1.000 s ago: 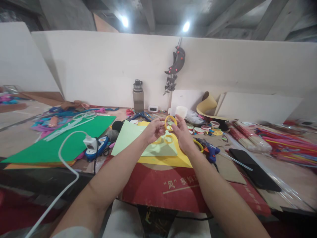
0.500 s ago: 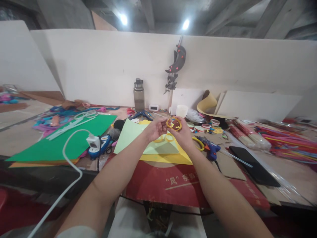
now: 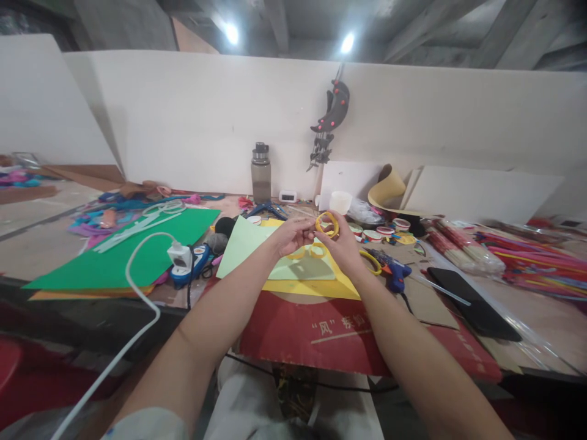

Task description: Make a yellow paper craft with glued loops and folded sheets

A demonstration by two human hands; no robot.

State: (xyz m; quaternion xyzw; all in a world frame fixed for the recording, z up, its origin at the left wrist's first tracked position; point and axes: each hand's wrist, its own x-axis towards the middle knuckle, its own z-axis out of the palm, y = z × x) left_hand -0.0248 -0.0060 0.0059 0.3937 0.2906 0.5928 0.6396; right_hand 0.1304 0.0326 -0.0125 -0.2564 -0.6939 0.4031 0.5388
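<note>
A small yellow ring (image 3: 334, 233) is pinched between the fingers of my right hand (image 3: 340, 242), above the sheets. Just left of it is my left hand (image 3: 293, 236), its fingertips drawn together near the ring; whether anything is between them is too small to make out. Below both hands, two more yellow rings (image 3: 317, 250) lie on a pale green sheet (image 3: 243, 247), which rests on a yellow sheet (image 3: 298, 288). To the right of my right hand are a larger yellow loop (image 3: 372, 263) and a blue glue gun (image 3: 398, 274).
A green sheet (image 3: 123, 253), a white plug (image 3: 180, 255) with its cable and a power strip (image 3: 192, 266) lie left. Right are a black phone (image 3: 474, 304) and colourful pipe cleaners (image 3: 541, 260). Behind stand a bottle (image 3: 261, 174) and white boards (image 3: 481, 195).
The ring in my right hand has turned and moved a little away from my left fingers. The whole view has shifted slightly.
</note>
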